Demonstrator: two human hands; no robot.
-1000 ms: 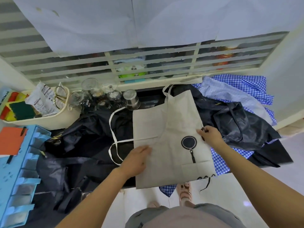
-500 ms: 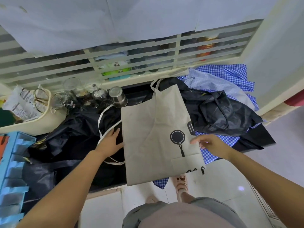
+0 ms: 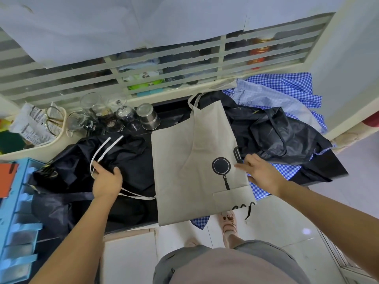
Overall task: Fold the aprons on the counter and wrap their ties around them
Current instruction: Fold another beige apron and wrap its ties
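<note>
**Gathering the ties on a half-folded apron**

The beige apron (image 3: 196,171) lies folded lengthwise in the middle of the counter (image 3: 170,113). Its neck loop points to the far side and its hem hangs over the near edge. My right grip (image 3: 261,172) is released: the fingers lie straight on the apron's right edge, just beside the frying-pan print (image 3: 221,166), pinning the cloth.

My left grip (image 3: 106,181) is off to the left over the black aprons (image 3: 67,173), closed on the white ties (image 3: 102,152), which run under my palm and trail back to the beige apron's left edge.

I judge the lengthwise fold done and the tie step just starting. Next I should fold the apron across into a short bundle, keeping the ties drawn clear of the black cloth so they don't snag. Then I can wind them round the bundle while the right grip holds it steady.
</note>
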